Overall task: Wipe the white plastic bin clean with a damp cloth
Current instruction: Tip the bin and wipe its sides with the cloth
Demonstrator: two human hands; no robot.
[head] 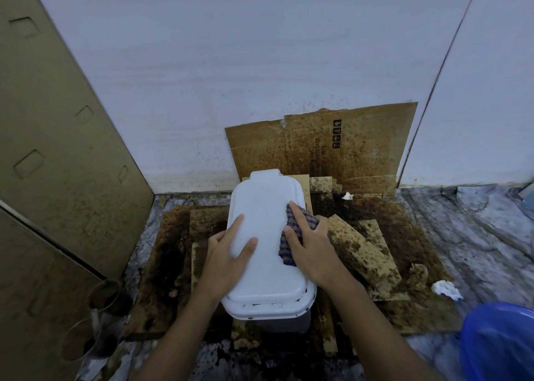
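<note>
Two bare hands wiped one white plastic bin (pixel 265 195) on stained cardboard (pixel 410 230); the job seemed partway done.

One blue basin (pixel 500 340) sat nearest, right of the right forearm. Left hand (pixel 228 250) lay flat, fingers straight, steadying the bin's lid. Right hand (pixel 309 247) pressed one checked cloth (pixel 289 253) against the lid's right edge, fingers spread, not clenched. Between the hands the lid looked clean; dark specks at the near rim, and the body below, probably wanted wiping. Two white paper wads (pixel 446 289) lay right of and beyond that hand.
</note>
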